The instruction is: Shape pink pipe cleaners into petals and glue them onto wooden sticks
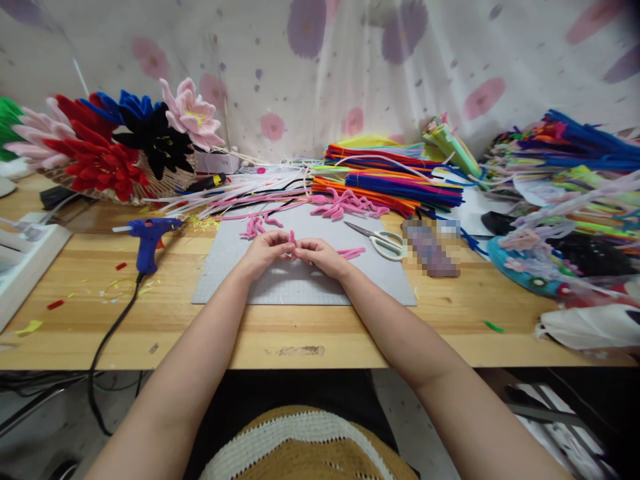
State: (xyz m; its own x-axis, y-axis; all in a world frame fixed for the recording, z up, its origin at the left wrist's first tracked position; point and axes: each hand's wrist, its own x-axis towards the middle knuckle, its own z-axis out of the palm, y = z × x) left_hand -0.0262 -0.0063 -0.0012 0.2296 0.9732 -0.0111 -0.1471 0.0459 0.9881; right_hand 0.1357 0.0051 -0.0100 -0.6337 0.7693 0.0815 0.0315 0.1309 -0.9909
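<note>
Left hand (267,253), right hand (321,256), together: both pinched a short, fuzzy pink stem (292,237) over the flat, grey rectangular mat (300,292)!

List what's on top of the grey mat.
Scissors, pink strips and curled pink pieces show. The left hand and right hand, pinching a pink piece, hide whatever lies behind them.

Wood tbl (345,337) w/ gray mat (227,270)

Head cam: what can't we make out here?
All in the head view:
Pink piece: its full shape, partly covered by the left hand and right hand.
Pixelated object beside the scissors: identity, masked by the blocks.
Green item: full extent, cut off by the left edge.
</note>
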